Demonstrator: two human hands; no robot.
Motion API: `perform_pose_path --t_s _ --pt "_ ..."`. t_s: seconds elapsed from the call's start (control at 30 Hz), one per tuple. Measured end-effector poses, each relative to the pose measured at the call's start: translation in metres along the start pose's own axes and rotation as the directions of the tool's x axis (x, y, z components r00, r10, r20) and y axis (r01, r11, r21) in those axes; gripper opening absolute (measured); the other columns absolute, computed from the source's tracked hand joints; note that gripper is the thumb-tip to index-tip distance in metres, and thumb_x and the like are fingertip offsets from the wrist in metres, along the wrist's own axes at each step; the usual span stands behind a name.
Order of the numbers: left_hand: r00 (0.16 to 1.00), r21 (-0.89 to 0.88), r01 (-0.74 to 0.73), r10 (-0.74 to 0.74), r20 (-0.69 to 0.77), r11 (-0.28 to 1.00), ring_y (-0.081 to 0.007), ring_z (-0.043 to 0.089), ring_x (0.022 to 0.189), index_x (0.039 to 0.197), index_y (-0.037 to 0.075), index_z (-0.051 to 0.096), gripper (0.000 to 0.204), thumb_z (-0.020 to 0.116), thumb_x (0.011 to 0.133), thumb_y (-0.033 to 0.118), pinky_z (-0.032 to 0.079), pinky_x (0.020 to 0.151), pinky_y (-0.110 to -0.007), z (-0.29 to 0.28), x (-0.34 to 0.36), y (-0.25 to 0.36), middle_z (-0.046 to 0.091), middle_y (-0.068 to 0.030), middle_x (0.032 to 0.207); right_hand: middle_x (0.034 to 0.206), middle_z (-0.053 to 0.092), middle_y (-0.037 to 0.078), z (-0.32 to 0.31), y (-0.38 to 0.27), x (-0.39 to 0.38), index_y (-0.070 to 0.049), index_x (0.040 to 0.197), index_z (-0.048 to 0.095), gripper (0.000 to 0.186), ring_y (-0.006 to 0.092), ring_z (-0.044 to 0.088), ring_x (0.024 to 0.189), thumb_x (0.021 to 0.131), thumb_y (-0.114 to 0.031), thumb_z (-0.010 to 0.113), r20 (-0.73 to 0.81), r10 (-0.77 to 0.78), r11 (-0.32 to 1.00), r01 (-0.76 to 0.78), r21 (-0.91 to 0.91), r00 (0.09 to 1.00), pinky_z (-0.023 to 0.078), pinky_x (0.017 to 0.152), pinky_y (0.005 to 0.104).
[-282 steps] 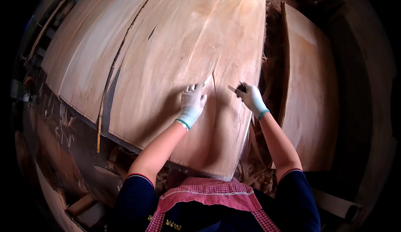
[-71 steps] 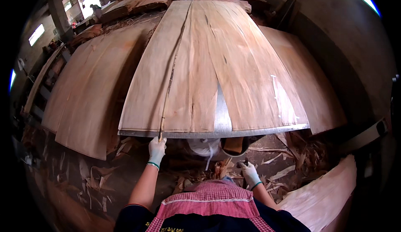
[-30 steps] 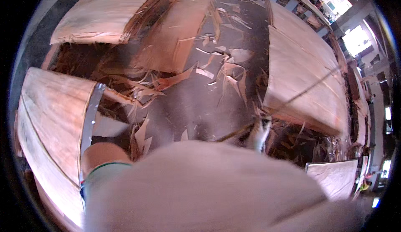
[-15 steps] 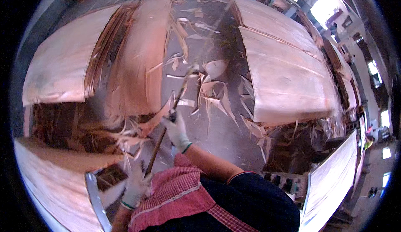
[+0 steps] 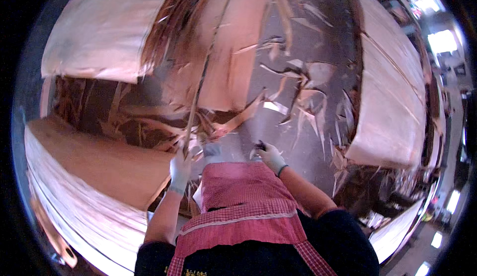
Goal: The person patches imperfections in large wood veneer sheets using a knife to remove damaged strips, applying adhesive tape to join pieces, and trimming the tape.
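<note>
My left hand [image 5: 180, 169], in a whitish glove, is closed round the lower end of a long thin stick [image 5: 201, 84]. The stick points up and away from me, across a stack of reddish-brown wood veneer sheets [image 5: 233, 62]. In front of my apron, my right hand [image 5: 272, 158], also gloved, is closed on a small dark object [image 5: 260, 146] whose kind I cannot make out. That hand is off the stick. Torn veneer strips [image 5: 310, 107] lie on the grey floor ahead of it.
A pale veneer stack [image 5: 104, 27] stands at the far left, and another pale stack [image 5: 392, 87] at the right. Close on my left is a brown-topped stack [image 5: 99, 161] with whitish sides. Loose scraps [image 5: 218, 129] stick out between the stacks.
My right hand has come off the stick and moved right, with the dark object. My left hand has risen with the stick, now more upright. The view has turned left.
</note>
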State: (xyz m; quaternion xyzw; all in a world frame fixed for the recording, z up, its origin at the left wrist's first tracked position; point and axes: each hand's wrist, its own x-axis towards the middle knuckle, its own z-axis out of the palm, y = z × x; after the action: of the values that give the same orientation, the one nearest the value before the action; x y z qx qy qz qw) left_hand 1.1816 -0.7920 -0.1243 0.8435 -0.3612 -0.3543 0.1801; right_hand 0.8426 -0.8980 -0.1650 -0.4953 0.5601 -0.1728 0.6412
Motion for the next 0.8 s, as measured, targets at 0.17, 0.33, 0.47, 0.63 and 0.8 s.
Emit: perform_pose_path --t_s 0.17,0.33,0.47,0.63,0.8 --pt "0.999 -0.198 -0.039 0.040 0.003 0.979 -0.0357 0.064 0.080 0.101 0.005 0.061 0.033 0.062 0.087 0.035 0.048 0.070 -0.045 0.032 0.159 -0.045 0.065 -0.0192 0.087 0.073 0.061 0.001 0.048 0.029 0.091 -0.001 0.096 0.068 0.021 0.0104 0.054 0.067 0.085 -0.019 0.065 -0.190 0.241 0.940 -0.277 -0.199 0.952 0.043 0.061 0.0287" --pt "0.974 -0.149 0.165 -0.137 0.183 0.975 -0.0408 0.062 0.082 0.098 -0.003 0.058 0.035 0.059 0.088 0.030 0.048 0.075 -0.047 0.089 0.225 -0.143 0.063 -0.0261 0.084 0.072 0.063 0.005 0.071 0.114 0.237 -0.001 0.094 0.067 0.020 0.0134 0.057 0.066 0.083 -0.018 0.066 -0.175 0.130 0.933 -0.180 -0.310 0.976 0.045 0.060 0.0315" --pt "0.945 -0.227 0.279 -0.224 0.239 0.933 -0.0380 0.063 0.083 0.104 -0.005 0.056 0.031 0.057 0.090 0.023 0.047 0.073 -0.046 0.137 0.243 -0.218 0.063 -0.0248 0.087 0.074 0.067 0.011 0.097 0.144 0.365 -0.002 0.092 0.068 0.023 0.0193 0.063 0.069 0.083 -0.023 0.066 -0.223 0.172 0.900 -0.245 -0.360 0.960 0.048 0.063 0.0360" --pt "0.870 -0.219 0.444 -0.359 0.338 0.869 -0.0229 0.060 0.076 0.101 -0.002 0.057 0.023 0.058 0.090 0.018 0.047 0.068 -0.037 0.171 0.282 -0.222 0.061 -0.0133 0.081 0.083 0.069 0.019 0.109 0.194 0.518 -0.004 0.097 0.070 0.031 0.0325 0.068 0.081 0.086 -0.032 0.064 -0.229 0.140 0.815 -0.244 -0.526 0.963 0.049 0.070 0.0426" --pt "0.813 -0.390 0.579 -0.470 0.345 0.716 -0.0088 0.050 0.069 0.095 0.002 0.058 0.016 0.060 0.090 0.017 0.044 0.061 -0.026 0.192 0.297 -0.240 0.053 -0.0007 0.077 0.080 0.068 0.018 0.130 0.294 0.650 -0.002 0.105 0.067 0.029 0.0292 0.066 0.073 0.087 -0.025 0.062 -0.068 0.059 0.741 -0.089 -0.665 0.996 0.051 0.068 0.0409"
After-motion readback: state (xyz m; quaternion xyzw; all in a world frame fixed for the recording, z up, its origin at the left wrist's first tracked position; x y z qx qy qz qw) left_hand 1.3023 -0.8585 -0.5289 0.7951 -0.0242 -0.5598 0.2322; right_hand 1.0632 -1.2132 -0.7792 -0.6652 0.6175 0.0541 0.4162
